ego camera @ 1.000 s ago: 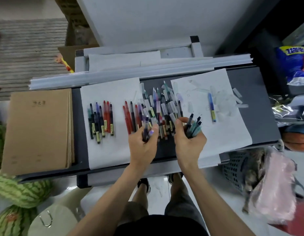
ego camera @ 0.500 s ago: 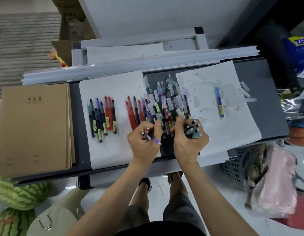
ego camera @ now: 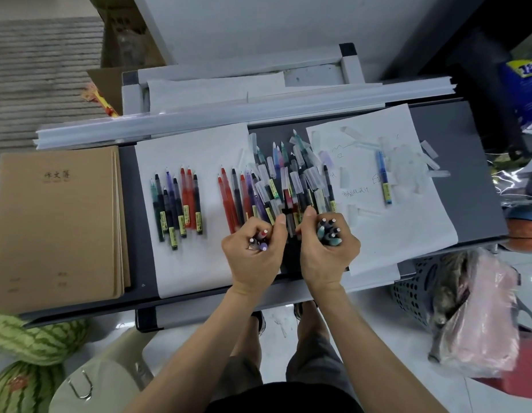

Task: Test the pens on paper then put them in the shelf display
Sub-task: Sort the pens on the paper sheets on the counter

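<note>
Head view, left hand point(ego camera: 253, 254) clutching a few uncapped coloured pens point(ego camera: 258, 241), right hand point(ego camera: 327, 251) gripping a bundle of dark pens point(ego camera: 329, 232), both hands over the loose pile of mixed plastic pens point(ego camera: 285, 186) on the dark grey tabletop point(ego camera: 455, 174), white paper sheets point(ego camera: 193, 150) either side

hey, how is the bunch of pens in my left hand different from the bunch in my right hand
Count: the left bunch has about three pens, while the right bunch has roughly twice as many.
Colour: the left bunch shows red, grey and purple ends, while the right bunch shows dark and teal ends.
Shared: each stands on end, gripped in a fist by the left hand or the right hand, at the near edge of the loose pile.
</note>
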A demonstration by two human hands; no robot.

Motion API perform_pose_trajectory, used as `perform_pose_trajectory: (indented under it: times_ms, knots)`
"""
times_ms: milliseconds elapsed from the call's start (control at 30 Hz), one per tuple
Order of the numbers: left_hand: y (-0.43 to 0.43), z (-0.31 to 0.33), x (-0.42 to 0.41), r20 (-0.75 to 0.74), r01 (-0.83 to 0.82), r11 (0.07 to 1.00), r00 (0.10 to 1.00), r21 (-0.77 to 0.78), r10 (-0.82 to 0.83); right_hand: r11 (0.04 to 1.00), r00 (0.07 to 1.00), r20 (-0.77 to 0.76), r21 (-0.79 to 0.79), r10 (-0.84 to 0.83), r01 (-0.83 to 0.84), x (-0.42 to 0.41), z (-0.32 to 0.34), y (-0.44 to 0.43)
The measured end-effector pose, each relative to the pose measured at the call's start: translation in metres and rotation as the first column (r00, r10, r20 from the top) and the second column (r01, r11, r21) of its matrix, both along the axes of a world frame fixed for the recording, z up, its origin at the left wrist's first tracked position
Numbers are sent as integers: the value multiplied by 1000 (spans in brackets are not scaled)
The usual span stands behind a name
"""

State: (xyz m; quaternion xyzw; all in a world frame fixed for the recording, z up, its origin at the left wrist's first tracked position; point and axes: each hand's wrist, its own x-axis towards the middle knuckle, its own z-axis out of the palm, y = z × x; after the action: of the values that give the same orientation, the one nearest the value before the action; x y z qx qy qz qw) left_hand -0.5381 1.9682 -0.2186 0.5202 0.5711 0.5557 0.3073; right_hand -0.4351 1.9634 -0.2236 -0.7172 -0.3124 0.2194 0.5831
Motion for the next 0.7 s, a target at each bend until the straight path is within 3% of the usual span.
perform_pose_trajectory:
  times_ms: [100, 233, 367, 467, 600, 700]
  knots:
    - [-1, 6, 0, 13, 14, 999, 1000, -52, -14, 998, 997, -72, -65, 8, -13, 0, 1, -1]
    - [4, 25, -1, 181, 37, 983, 983, -178, -4, 995, 983, -183, -101, -19, 0, -4, 15, 3]
    - [11, 46, -17, 226, 74, 929, 974, -363, 10, 973, 960, -253, -159, 122, -166, -16, 40, 13]
    - [17, 54, -46, 143, 70, 857, 990, -510, 4, 895, 928, -251, -285, 276, -343, -39, 57, 25]
    - [30, 58, -97, 210, 150, 718, 978, -680, -6, 741, 830, -465, -429, 309, -516, -74, 71, 41]
    - [42, 59, -132, 223, 176, 664, 975, -726, -14, 638, 755, -577, -463, 311, -616, -97, 73, 54]
